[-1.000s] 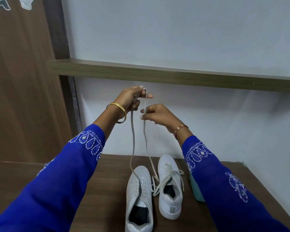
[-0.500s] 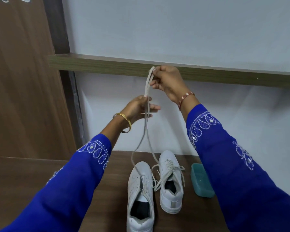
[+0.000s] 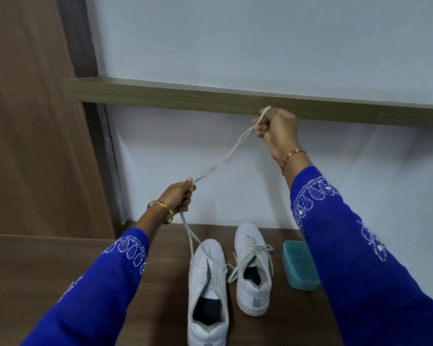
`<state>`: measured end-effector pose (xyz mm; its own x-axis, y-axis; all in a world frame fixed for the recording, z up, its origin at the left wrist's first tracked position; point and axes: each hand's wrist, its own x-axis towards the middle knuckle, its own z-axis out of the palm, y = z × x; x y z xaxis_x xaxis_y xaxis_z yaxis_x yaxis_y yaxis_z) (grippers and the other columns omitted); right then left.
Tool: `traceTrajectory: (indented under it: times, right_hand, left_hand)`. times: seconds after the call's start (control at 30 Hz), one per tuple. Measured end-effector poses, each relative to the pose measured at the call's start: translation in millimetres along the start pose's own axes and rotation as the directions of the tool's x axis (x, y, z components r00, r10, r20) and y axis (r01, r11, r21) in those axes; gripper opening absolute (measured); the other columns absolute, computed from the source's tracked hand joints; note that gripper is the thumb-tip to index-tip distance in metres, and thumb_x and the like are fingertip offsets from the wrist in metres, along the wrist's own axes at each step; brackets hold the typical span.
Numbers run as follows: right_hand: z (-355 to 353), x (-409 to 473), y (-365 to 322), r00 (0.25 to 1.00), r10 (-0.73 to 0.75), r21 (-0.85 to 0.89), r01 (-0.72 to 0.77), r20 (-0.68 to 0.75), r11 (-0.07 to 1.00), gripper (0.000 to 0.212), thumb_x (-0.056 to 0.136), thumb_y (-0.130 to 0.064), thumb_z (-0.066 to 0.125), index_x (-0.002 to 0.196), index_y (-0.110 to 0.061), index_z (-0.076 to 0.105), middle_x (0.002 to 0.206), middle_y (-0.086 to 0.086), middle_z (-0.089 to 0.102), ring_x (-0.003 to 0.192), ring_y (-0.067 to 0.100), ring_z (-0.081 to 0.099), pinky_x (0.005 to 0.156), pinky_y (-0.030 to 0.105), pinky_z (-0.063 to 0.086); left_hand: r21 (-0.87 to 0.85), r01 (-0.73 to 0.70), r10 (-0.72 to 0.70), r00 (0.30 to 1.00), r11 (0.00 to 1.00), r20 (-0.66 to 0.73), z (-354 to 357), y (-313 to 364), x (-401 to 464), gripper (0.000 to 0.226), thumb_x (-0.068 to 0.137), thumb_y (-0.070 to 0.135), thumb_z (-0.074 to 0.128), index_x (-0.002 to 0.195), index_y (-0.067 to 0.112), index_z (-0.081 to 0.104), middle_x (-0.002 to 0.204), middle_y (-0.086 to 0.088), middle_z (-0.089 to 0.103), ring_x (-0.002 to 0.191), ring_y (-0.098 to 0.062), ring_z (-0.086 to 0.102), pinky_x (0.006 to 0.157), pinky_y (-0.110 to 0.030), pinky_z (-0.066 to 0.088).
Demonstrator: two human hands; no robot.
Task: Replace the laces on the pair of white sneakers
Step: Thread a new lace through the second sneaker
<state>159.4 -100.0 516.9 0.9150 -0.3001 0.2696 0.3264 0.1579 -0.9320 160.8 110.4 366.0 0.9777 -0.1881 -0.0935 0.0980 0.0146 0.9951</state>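
Note:
Two white sneakers stand side by side on the dark wooden surface (image 3: 160, 283). The left sneaker (image 3: 208, 283) has its lace (image 3: 231, 152) pulled up out of it. My left hand (image 3: 180, 196) grips both strands of that lace above the shoe. My right hand (image 3: 276, 127) grips the lace's upper end higher and to the right, in front of the shelf. The doubled lace runs taut between my hands. The right sneaker (image 3: 253, 270) is laced, with its lace ends lying loose.
A teal plastic box (image 3: 299, 264) sits just right of the right sneaker. A wooden shelf (image 3: 160, 94) runs along the pale wall above. A brown wooden panel (image 3: 35, 121) stands at the left.
My right hand has drawn the lace end out to the right and lower. My left hand has dropped toward the shoe, and the lace now slants between them.

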Motion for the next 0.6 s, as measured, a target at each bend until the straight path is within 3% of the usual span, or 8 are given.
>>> traceTrajectory:
  times: [0.03,0.1,0.17,0.2,0.27,0.4,0.5,0.6]
  right_hand:
    - [-1.0,-3.8,5.6,0.999,-0.009,-0.2,0.016,0.037,0.98,0.021,0.088,0.003,0.043,0.073,-0.005,0.055,0.068,0.018,0.058,0.035,0.01,0.048,0.038,0.018,0.04]
    - [-0.3,-13.3,16.8,0.987,0.055,-0.616,0.052,0.154,0.786,0.015,0.087,0.001,0.045,0.083,-0.002,0.059,0.08,0.02,0.057,0.043,0.016,0.052,0.043,0.023,0.044]
    - [2.0,-24.8,28.2,0.96,0.187,-0.814,0.065,0.209,0.577,0.031,0.087,0.001,0.042,0.116,0.0,0.054,0.104,0.02,0.057,0.051,0.021,0.056,0.053,0.028,0.051]
    - [3.1,-30.3,34.4,0.945,0.235,-0.84,0.07,0.229,0.538,0.043,0.087,0.001,0.041,0.13,-0.002,0.045,0.117,0.019,0.055,0.053,0.021,0.057,0.055,0.028,0.052]
    - [5.3,-43.4,45.2,0.892,0.333,-0.824,0.072,0.305,0.561,0.053,0.089,-0.001,0.042,0.14,-0.007,0.034,0.128,0.018,0.051,0.053,0.018,0.057,0.05,0.024,0.051]
    - [2.0,-60.6,65.8,0.778,0.48,-0.738,-0.031,0.406,0.675,0.027,0.091,-0.002,0.044,0.116,-0.002,0.056,0.106,0.018,0.062,0.056,0.018,0.058,0.046,0.021,0.049]
    - [-2.4,-62.6,72.1,0.794,0.453,-0.699,-0.051,0.405,0.713,0.016,0.092,-0.004,0.044,0.097,-0.003,0.059,0.083,0.015,0.063,0.054,0.017,0.053,0.048,0.021,0.047]
    - [-4.8,-61.4,73.9,0.795,0.438,-0.706,-0.018,0.419,0.708,0.018,0.09,-0.004,0.047,0.102,-0.011,0.06,0.072,0.007,0.06,0.05,0.013,0.047,0.044,0.019,0.043]
  left_hand:
    - [0.025,-0.003,0.003,1.0,1.0,-0.004,1.8,0.9,-0.9,0.04,0.1,0.038,0.032,0.066,0.018,0.04,0.047,0.01,0.025,0.039,-0.007,0.019,0.037,-0.017,0.024]
    - [0.09,-0.03,0.03,1.0,0.996,0.004,8.1,7.9,-3.1,0.04,0.099,0.037,0.033,0.065,0.018,0.041,0.047,0.01,0.026,0.04,-0.008,0.019,0.038,-0.018,0.022]
    - [0.165,-0.07,0.067,0.997,0.984,0.03,16.7,19.4,-4.9,0.041,0.099,0.036,0.034,0.064,0.017,0.042,0.047,0.009,0.026,0.041,-0.009,0.019,0.039,-0.018,0.021]
    - [0.195,-0.086,0.079,0.996,0.977,0.045,21.5,24.8,-5.2,0.041,0.099,0.036,0.034,0.065,0.017,0.043,0.047,0.008,0.025,0.042,-0.009,0.018,0.04,-0.019,0.021]
    - [0.224,-0.103,0.091,0.994,0.969,0.063,29.5,33.6,-5.7,0.041,0.1,0.035,0.034,0.066,0.015,0.045,0.048,0.007,0.025,0.042,-0.01,0.018,0.04,-0.019,0.019]
    - [0.197,-0.111,0.095,0.992,0.974,0.088,38.1,39.6,-6.6,0.041,0.1,0.03,0.033,0.065,0.015,0.045,0.044,0.009,0.026,0.039,-0.009,0.018,0.04,-0.019,0.018]
    - [0.151,-0.079,0.064,0.993,0.985,0.103,37.4,37.2,-6.8,0.04,0.101,0.029,0.032,0.065,0.015,0.044,0.045,0.009,0.024,0.04,-0.008,0.016,0.039,-0.018,0.017]
    - [0.12,-0.053,0.037,0.991,0.991,0.13,36.1,32.1,-5.8,0.039,0.101,0.027,0.03,0.067,0.014,0.045,0.044,0.009,0.025,0.038,-0.007,0.018,0.037,-0.016,0.02]
